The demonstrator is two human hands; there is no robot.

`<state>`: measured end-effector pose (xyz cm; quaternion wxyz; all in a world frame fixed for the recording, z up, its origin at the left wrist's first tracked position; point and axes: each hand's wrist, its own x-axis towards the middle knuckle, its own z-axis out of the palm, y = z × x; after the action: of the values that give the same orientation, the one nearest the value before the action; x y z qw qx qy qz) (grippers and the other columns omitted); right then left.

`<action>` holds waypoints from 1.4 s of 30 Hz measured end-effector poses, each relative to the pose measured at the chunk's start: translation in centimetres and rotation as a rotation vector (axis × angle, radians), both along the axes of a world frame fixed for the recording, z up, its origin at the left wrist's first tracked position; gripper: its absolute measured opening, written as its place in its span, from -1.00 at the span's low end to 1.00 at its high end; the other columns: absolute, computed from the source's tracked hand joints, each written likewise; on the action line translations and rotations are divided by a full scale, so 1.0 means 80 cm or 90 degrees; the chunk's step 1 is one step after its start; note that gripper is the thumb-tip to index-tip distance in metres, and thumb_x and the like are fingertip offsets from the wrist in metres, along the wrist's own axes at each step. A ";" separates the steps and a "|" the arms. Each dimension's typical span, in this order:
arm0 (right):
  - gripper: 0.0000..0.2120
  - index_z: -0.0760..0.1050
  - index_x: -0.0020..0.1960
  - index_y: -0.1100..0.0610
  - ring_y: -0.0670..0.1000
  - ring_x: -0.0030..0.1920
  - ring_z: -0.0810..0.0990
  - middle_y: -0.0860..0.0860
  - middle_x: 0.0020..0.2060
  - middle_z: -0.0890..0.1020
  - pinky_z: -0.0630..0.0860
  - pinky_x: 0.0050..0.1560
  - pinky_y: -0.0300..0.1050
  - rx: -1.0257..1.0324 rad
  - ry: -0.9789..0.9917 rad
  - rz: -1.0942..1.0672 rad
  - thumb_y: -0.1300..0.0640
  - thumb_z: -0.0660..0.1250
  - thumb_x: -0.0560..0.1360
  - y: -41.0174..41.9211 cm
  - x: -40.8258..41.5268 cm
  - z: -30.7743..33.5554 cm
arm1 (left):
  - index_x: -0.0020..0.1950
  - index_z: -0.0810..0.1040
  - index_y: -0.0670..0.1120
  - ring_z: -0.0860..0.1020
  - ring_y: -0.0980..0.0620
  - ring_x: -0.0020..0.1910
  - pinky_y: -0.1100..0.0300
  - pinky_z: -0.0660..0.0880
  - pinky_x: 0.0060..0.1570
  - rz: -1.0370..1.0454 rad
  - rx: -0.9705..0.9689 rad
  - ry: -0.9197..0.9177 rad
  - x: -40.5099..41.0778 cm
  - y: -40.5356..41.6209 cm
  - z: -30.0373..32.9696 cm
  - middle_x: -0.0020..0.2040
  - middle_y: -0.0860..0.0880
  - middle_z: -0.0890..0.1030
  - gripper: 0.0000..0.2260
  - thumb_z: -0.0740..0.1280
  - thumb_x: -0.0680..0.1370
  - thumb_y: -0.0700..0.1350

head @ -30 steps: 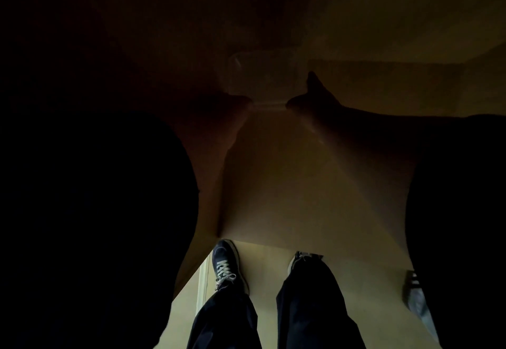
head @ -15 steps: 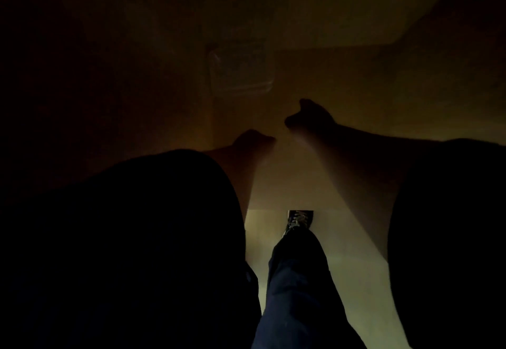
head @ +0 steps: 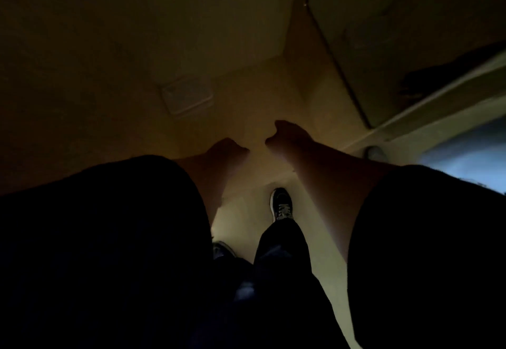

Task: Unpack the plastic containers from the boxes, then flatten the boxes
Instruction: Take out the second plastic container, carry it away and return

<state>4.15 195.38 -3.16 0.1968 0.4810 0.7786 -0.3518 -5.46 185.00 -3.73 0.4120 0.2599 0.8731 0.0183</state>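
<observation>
Cardboard everywhere, dim and brown: the person leans into a big box (head: 169, 34), both arms reaching down inside it. One clear plastic container (head: 187, 98) lies alone on the box's inner surface, beyond both hands and touching neither. Left hand (head: 227, 148) and right hand (head: 284, 136) sit close together with a small gap between them; too dark to tell whether fingers are curled or straight, and nothing can be seen in either. Dark sleeves fill the lower corners. Below the box edge, pale floor (head: 246, 211), a dark laced shoe (head: 282, 205) and dark trousers (head: 282, 253). Box flap (head: 397, 34) stands at upper right.
</observation>
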 end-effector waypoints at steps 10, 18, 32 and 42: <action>-0.68 0.47 0.30 0.07 0.11 0.07 0.56 0.10 0.21 0.58 0.54 0.16 -0.04 0.062 -0.025 0.079 0.06 0.26 0.56 -0.088 0.110 0.082 | 0.24 0.52 -0.05 0.57 -0.20 0.04 0.05 0.56 0.05 0.046 0.016 -0.074 0.059 -0.171 0.029 0.11 -0.17 0.60 -0.55 0.38 0.42 0.12; -0.36 0.12 0.62 -0.01 0.12 0.47 0.36 0.03 0.55 0.29 0.39 0.38 -0.06 0.063 -0.028 0.186 0.09 0.25 0.58 -0.147 0.149 0.123 | 0.47 0.38 -0.09 0.47 -0.19 0.32 0.08 0.43 0.23 0.101 0.069 0.042 0.089 -0.267 0.128 0.38 -0.15 0.49 -0.50 0.31 0.56 0.05; -0.40 0.10 0.62 0.03 0.19 0.53 0.25 0.08 0.57 0.23 0.29 0.48 0.09 0.118 -0.046 0.468 0.12 0.20 0.62 -0.299 0.123 0.178 | 0.54 0.23 -0.10 0.41 -0.12 0.40 0.06 0.40 0.30 0.226 0.029 0.080 0.153 -0.508 0.157 0.46 -0.11 0.40 -0.41 0.29 0.58 0.08; -0.39 0.13 0.61 0.04 0.15 0.51 0.30 0.08 0.55 0.28 0.32 0.42 0.03 0.124 -0.050 0.715 0.09 0.19 0.60 -0.610 -0.044 0.190 | 0.57 0.18 -0.08 0.36 -0.13 0.43 0.03 0.37 0.33 0.457 -0.009 0.068 0.105 -0.836 0.161 0.50 -0.10 0.35 -0.42 0.24 0.60 0.08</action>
<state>0.61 146.58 12.07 0.3372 0.0217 0.9357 -0.1017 2.92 118.10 9.13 0.3348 -0.0653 0.9293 0.1418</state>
